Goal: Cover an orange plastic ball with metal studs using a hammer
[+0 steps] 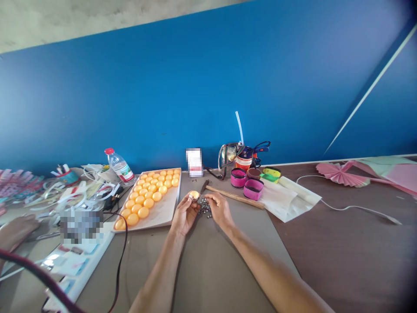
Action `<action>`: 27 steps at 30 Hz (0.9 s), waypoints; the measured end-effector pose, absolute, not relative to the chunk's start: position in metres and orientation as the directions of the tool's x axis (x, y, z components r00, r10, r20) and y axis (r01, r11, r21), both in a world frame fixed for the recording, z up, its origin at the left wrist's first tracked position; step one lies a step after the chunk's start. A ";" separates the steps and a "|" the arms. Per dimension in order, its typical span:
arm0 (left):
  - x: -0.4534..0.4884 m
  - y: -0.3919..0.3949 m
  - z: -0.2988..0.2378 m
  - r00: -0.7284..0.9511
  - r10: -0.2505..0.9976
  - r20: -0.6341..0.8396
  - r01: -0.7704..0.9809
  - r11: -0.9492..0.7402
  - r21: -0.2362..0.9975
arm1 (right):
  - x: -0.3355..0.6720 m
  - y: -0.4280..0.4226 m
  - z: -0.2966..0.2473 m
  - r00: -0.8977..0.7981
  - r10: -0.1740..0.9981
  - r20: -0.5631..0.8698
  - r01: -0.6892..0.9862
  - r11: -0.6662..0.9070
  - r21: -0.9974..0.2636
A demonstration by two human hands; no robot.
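Observation:
My left hand (185,214) is closed around a small orange ball (194,195), which looks like those in the tray; a dark, shiny patch shows along its lower edge. Just right of it, my right hand (219,210) has its fingertips pinched together over a pile of small silvery beads or bells (205,208). What those fingers hold, if anything, is too small to make out. Behind both hands, a hammer (236,198) with a wooden handle lies on the grey mat (208,269). To the left stands a shallow white tray (164,211) with rows of orange balls.
Pink-and-black round containers (253,189) and white sheets (289,200) lie to the right. At the back stand a phone-like object (194,163) and an orange cup (243,162). A bottle (120,167) leans behind the tray. Another person's hand (19,228) is at far left, among cables and strips.

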State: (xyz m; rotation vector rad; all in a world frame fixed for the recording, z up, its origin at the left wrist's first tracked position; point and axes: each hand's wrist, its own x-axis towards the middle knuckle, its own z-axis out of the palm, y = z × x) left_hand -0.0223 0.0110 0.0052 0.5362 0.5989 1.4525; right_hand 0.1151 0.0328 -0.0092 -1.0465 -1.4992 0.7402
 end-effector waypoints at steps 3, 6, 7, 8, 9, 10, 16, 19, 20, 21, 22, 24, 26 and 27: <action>-0.021 0.010 0.006 0.018 0.998 -0.066 -0.731 0.058 0.680 | 0.112 0.035 -0.011 0.010 0.951 0.310 0.020 0.310 -0.951; -0.021 0.011 0.004 -0.002 0.997 -0.072 -0.711 0.049 0.702 | 0.109 0.036 -0.009 -0.002 0.983 0.184 -0.132 0.183 -0.974; -0.021 0.011 0.003 -0.005 0.997 -0.071 -0.705 0.047 0.707 | 0.108 0.035 -0.008 -0.011 0.986 0.164 -0.157 0.160 -0.974; -0.020 0.011 0.002 -0.007 0.998 -0.070 -0.702 0.045 0.711 | 0.108 0.034 -0.006 -0.023 0.988 0.155 -0.170 0.149 -0.974; -0.021 0.012 0.001 -0.008 0.998 -0.066 -0.699 0.042 0.714 | 0.107 0.033 -0.005 -0.035 0.987 0.154 -0.178 0.146 -0.973; -0.021 0.012 0.000 -0.007 0.998 -0.059 -0.696 0.038 0.718 | 0.107 0.032 -0.003 -0.046 0.986 0.158 -0.183 0.147 -0.972; -0.020 0.012 -0.002 -0.012 1.000 -0.015 -0.660 0.003 0.751 | 0.103 0.024 0.003 -0.110 0.980 0.167 -0.162 0.148 -0.976; -0.018 0.011 -0.001 -0.006 1.000 -0.014 -0.646 0.007 0.763 | 0.102 0.023 0.002 -0.107 0.979 0.171 -0.162 0.153 -0.975; -0.018 0.011 -0.001 -0.004 1.000 -0.014 -0.643 0.008 0.765 | 0.101 0.024 0.001 -0.104 0.980 0.171 -0.167 0.153 -0.974; -0.017 0.011 -0.001 -0.003 1.000 -0.014 -0.641 0.008 0.768 | 0.101 0.024 0.001 -0.103 0.980 0.170 -0.175 0.150 -0.973; -0.016 0.011 0.000 -0.004 1.000 -0.012 -0.638 0.007 0.770 | 0.101 0.025 0.000 -0.103 0.981 0.166 -0.182 0.146 -0.972; -0.015 0.010 0.000 -0.006 1.000 -0.003 -0.634 -0.002 0.773 | 0.100 0.025 -0.001 -0.107 0.982 0.159 -0.193 0.136 -0.972; -0.015 0.010 0.001 -0.009 1.000 0.012 -0.624 -0.015 0.781 | 0.100 0.025 -0.001 -0.111 0.982 0.154 -0.200 0.130 -0.971; -0.015 0.009 0.001 -0.010 1.000 0.019 -0.617 -0.021 0.787 | 0.100 0.025 -0.001 -0.114 0.982 0.154 -0.202 0.128 -0.971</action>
